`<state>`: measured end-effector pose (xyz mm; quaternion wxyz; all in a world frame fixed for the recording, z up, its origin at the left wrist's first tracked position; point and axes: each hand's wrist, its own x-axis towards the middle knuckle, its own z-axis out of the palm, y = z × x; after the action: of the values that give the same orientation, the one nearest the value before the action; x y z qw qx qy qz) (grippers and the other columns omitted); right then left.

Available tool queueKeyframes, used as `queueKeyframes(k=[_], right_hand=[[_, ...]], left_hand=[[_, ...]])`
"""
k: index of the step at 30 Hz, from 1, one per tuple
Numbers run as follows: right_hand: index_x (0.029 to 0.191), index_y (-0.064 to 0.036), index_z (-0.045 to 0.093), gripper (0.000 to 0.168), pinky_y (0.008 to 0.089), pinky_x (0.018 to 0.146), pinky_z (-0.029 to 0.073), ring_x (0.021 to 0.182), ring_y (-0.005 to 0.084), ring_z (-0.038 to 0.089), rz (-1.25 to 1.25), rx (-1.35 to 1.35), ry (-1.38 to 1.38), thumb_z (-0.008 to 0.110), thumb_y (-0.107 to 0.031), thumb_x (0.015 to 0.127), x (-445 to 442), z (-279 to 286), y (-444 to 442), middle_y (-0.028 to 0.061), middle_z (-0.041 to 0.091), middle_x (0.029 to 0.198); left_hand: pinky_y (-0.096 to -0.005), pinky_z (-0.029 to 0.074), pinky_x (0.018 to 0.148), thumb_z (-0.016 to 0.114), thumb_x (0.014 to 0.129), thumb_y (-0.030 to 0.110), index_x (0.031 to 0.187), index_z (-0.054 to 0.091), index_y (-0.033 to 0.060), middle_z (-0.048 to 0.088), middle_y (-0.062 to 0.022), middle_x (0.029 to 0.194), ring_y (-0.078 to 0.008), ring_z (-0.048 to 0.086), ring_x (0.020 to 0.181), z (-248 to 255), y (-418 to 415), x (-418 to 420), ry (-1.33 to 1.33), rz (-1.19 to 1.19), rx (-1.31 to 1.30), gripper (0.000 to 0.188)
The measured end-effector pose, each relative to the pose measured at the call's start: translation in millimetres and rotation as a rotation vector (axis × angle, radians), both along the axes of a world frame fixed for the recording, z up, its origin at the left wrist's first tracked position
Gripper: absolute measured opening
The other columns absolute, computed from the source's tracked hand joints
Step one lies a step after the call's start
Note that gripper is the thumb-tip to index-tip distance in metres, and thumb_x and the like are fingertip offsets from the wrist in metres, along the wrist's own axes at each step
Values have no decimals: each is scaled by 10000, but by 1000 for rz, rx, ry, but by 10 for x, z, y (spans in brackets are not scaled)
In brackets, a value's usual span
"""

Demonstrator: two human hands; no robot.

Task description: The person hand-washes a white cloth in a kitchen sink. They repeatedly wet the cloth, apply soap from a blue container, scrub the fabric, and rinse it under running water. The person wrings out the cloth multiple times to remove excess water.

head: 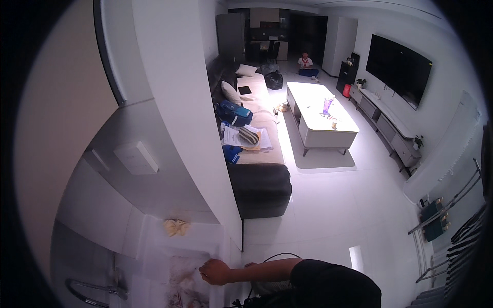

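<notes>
My right hand [214, 272] reaches in from the lower right, its fingers curled, over the right side of a white sink basin [221, 246]. Whether it holds anything between the fingers cannot be seen. Reddish-brown, blurred contents and pale, soft-looking material [187, 284] lie in the basin below and left of the hand. A crumpled yellowish cloth [176, 227] rests on the basin's far ledge. The curved metal faucet [90, 294] stands at the lower left. My left hand is out of view.
A wall edge [185, 115] separates the sink from the room. Beyond are a dark sofa [262, 188] with bags and papers, a white coffee table [331, 139], and a person [305, 65] sitting on the floor far back. A metal drying rack [443, 213] stands right.
</notes>
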<state>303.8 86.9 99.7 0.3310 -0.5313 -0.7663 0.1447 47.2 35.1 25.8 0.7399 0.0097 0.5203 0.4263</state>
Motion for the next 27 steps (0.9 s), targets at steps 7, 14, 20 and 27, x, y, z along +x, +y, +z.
queueKeyframes(k=[7, 14, 20, 27], right_hand=[[717, -58, 558, 143, 428, 649, 464, 662, 306, 572, -26, 27, -18, 573, -181, 789, 14, 23, -3, 122, 555, 647], [700, -61, 563, 153, 430, 635, 467, 656, 304, 574, -59, 13, -36, 580, -189, 783, -18, 23, 6, 124, 557, 648], [714, -60, 565, 143, 428, 647, 470, 659, 305, 574, -53, 40, -12, 581, -185, 782, -10, 69, -13, 124, 556, 648], [709, -62, 554, 142, 422, 663, 468, 657, 301, 571, -42, 30, -8, 581, -179, 783, -8, 32, -15, 120, 553, 644]], left_hand=[[-518, 410, 975, 668, 728, 337, 1163, 566, 74, 583, -135, 1149, -342, 526, 1112, -61, -74, -81, -21, -13, -13, 518], [-522, 406, 984, 663, 734, 355, 1162, 578, 99, 584, -119, 1165, -339, 521, 1123, -129, -161, -213, -40, -21, -21, 506], [-533, 398, 999, 646, 750, 385, 1155, 595, 145, 590, -90, 1183, -337, 519, 1130, -227, -234, -403, -72, -36, -39, 473], [-535, 429, 959, 630, 755, 384, 1144, 597, 143, 615, -95, 1122, -336, 557, 1071, -217, -169, -317, -116, 17, -81, 459]])
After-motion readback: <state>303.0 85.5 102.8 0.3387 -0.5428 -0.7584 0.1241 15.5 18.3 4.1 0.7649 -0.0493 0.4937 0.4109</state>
